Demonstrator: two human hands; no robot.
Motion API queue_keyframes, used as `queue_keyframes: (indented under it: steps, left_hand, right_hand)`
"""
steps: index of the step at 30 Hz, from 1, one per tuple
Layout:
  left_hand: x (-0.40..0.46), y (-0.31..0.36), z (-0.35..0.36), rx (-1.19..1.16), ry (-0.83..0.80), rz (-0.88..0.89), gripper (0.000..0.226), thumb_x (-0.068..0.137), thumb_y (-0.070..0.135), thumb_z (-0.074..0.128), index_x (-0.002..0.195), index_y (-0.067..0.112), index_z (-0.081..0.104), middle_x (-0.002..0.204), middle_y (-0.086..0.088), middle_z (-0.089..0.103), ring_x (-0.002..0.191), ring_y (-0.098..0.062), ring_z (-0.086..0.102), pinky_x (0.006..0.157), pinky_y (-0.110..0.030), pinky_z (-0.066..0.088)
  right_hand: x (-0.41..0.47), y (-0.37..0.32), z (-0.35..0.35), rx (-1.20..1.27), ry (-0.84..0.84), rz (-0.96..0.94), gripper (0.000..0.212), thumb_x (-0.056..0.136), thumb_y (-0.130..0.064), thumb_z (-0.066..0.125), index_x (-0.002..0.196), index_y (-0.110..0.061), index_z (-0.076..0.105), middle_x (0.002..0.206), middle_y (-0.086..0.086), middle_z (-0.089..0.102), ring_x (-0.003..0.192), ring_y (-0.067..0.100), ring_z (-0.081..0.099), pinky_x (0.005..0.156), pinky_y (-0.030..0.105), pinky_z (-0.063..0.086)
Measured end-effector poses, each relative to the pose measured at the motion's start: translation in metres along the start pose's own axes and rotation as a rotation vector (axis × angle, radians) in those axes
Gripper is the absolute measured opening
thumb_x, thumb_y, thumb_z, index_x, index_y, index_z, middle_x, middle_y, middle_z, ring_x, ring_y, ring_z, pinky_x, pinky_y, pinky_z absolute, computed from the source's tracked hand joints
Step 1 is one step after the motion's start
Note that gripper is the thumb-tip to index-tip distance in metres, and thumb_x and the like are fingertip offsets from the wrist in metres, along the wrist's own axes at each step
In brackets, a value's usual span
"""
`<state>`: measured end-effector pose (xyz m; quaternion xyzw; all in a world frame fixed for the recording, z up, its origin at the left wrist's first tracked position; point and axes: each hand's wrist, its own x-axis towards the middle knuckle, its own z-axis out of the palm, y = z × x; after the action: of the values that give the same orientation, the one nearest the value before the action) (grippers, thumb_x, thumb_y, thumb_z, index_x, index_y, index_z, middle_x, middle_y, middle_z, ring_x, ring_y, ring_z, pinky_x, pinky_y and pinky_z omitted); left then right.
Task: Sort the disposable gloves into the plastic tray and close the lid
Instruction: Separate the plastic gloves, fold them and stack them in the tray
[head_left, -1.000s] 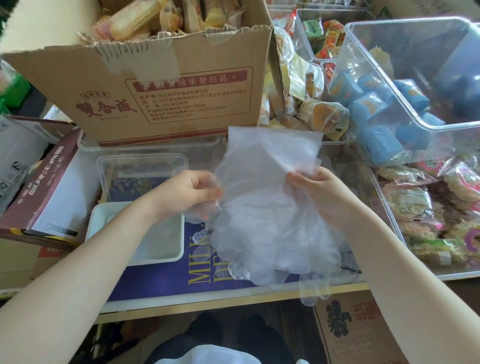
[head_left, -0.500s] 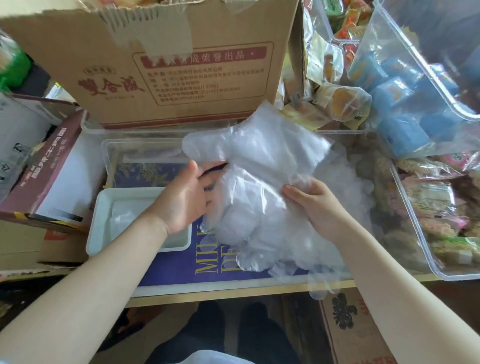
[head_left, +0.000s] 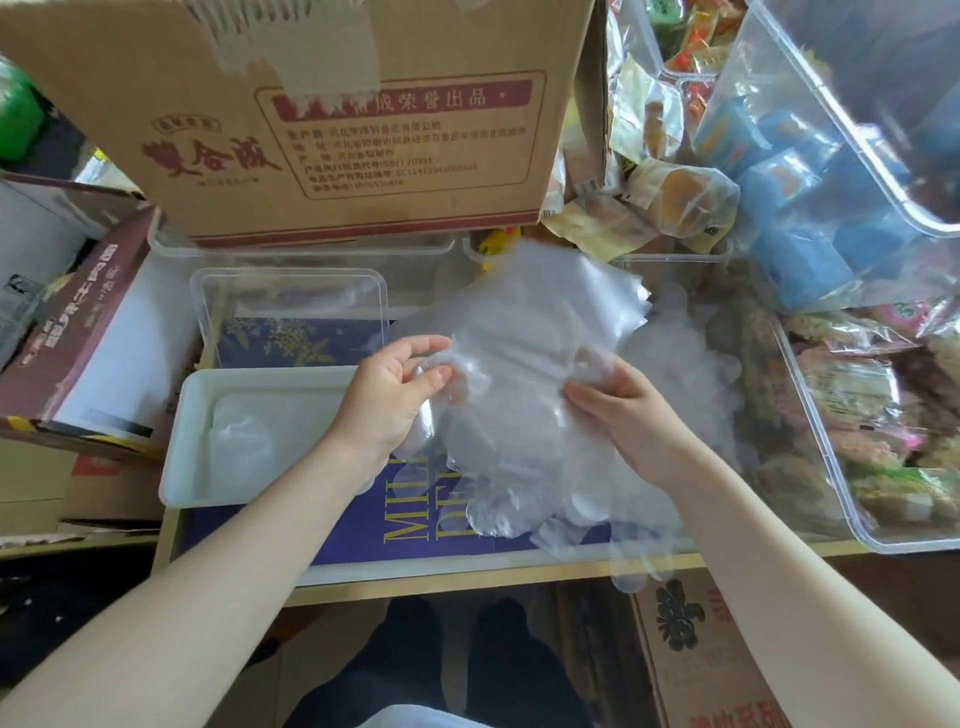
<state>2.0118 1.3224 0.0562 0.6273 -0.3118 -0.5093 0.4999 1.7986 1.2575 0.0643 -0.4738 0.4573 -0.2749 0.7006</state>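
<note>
Holding the bundle of disposable gloves (head_left: 524, 410) between both hands, you have it raised over the blue printed box top (head_left: 415, 525), its loose finger ends hanging below your fingertips toward the near edge. Your left hand (head_left: 395, 395) pinches the film at the bundle's left edge, thumb and forefinger closed on it, remaining fingers loosely curled. Your right hand (head_left: 618, 410) is closed on the right side of the bundle, fingers partly hidden behind the film, so how much they enclose cannot be told. Judged step: gathering and squaring the gloves before loading; nothing here shows them folded small enough for the tray. The white plastic tray (head_left: 192, 441) sits just left of your left fingers and already holds some clear film. The clear lid (head_left: 291, 283) lies beyond the tray, off it. The next move calls for compacting the bundle, then carrying it left past your left wrist and pressing it below the tray rim so the lid can seat. Both forearms are bare and converge from the near corners, wrists slightly bent inward. A cardboard carton (head_left: 337, 119) stands beyond your fingertips; clear snack bins (head_left: 857, 395) lie right.
</note>
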Motion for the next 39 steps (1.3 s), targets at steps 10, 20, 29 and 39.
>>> queue_keyframes:
  steps: [10, 20, 29, 39]
  left_hand:
    - [0.012, 0.019, -0.001, -0.239, 0.051, -0.139, 0.037, 0.066, 0.019, 0.053, 0.099, 0.005, 0.058, 0.079, -0.006, 0.065, 0.073, -0.024, 0.066, 0.06, -0.024, 0.049]
    - [0.008, 0.037, -0.004, -0.193, -0.166, -0.104, 0.026, 0.1, 0.021, 0.036, 0.096, 0.014, 0.061, 0.069, 0.004, 0.066, 0.049, -0.009, 0.057, 0.039, -0.014, 0.038]
    - [-0.004, 0.04, 0.008, -0.199, -0.256, -0.113, 0.017, 0.094, 0.012, 0.048, 0.081, 0.014, 0.059, 0.073, 0.0, 0.063, 0.069, -0.017, 0.062, 0.059, -0.026, 0.051]
    - [-0.02, 0.028, 0.017, -0.336, -0.251, -0.182, 0.1, 0.059, 0.091, 0.032, 0.131, 0.025, 0.051, 0.126, -0.005, 0.061, 0.112, -0.022, 0.061, 0.086, -0.034, 0.052]
  right_hand:
    - [-0.024, -0.056, -0.012, -0.27, -0.317, -0.386, 0.043, 0.08, -0.007, 0.062, 0.065, -0.046, 0.066, 0.074, -0.028, 0.066, 0.073, -0.011, 0.061, 0.066, 0.005, 0.046]
    - [-0.02, -0.051, -0.01, -0.449, -0.05, -0.288, 0.029, 0.091, -0.036, 0.051, 0.079, -0.022, 0.074, 0.076, -0.009, 0.067, 0.074, 0.004, 0.059, 0.07, 0.011, 0.039]
    - [-0.022, -0.035, 0.003, 0.092, 0.072, -0.167, 0.023, 0.081, -0.01, 0.064, 0.1, -0.023, 0.065, 0.067, -0.009, 0.063, 0.057, 0.005, 0.055, 0.054, 0.015, 0.045]
    - [-0.019, -0.017, 0.008, 0.015, 0.395, -0.061, 0.014, 0.087, -0.011, 0.064, 0.095, -0.022, 0.067, 0.083, 0.001, 0.066, 0.064, 0.012, 0.059, 0.057, 0.028, 0.051]
